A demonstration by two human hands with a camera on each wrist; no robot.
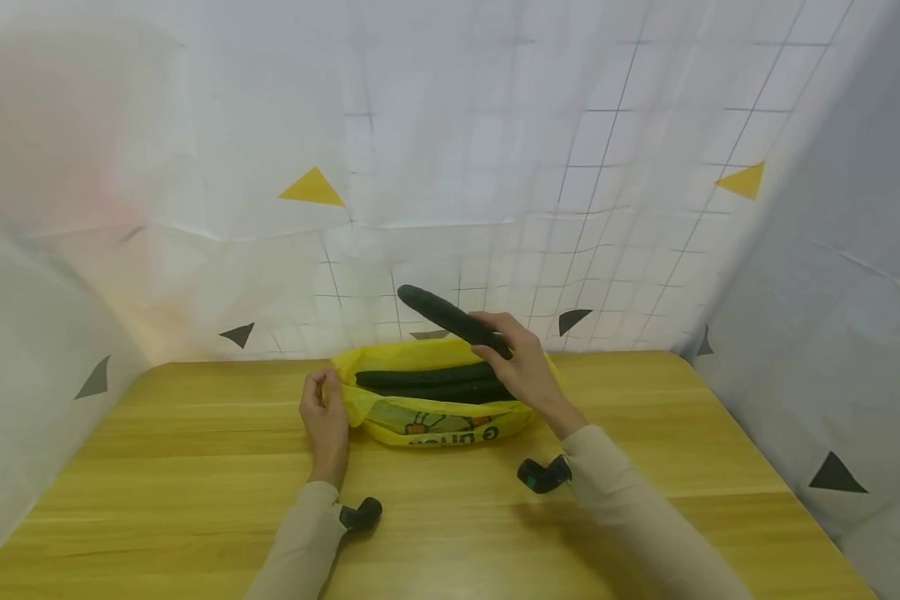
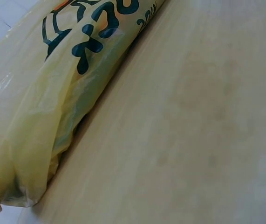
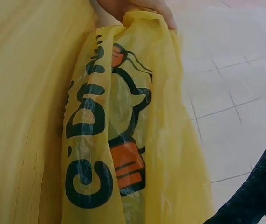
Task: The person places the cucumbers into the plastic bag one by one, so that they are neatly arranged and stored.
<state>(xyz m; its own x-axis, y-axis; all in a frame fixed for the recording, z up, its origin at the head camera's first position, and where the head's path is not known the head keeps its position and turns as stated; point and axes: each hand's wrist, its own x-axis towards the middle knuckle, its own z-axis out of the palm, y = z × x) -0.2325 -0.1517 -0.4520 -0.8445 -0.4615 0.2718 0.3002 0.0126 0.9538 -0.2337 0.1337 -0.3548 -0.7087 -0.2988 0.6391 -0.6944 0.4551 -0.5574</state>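
A dark green cucumber [image 1: 442,312] is gripped near one end by my right hand [image 1: 521,367], its free end tilted up to the left above the bag. The yellow plastic bag [image 1: 450,433], printed with dark letters and an orange drawing, lies on the table with its mouth open upward. More cucumbers [image 1: 427,383] lie lengthwise inside it. At the bag's left end, my left hand [image 1: 326,421] pinches the rim between thumb and fingers. The right wrist view shows that hand [image 3: 137,7] at the bag's far end, and the held cucumber [image 3: 254,196] at lower right.
The bag sits near the back edge of the wood-grain table [image 1: 442,533]. White sheeting [image 1: 450,125] with grid lines and triangles rises behind the table and on both sides. Each wrist carries a small black device [image 1: 543,475].
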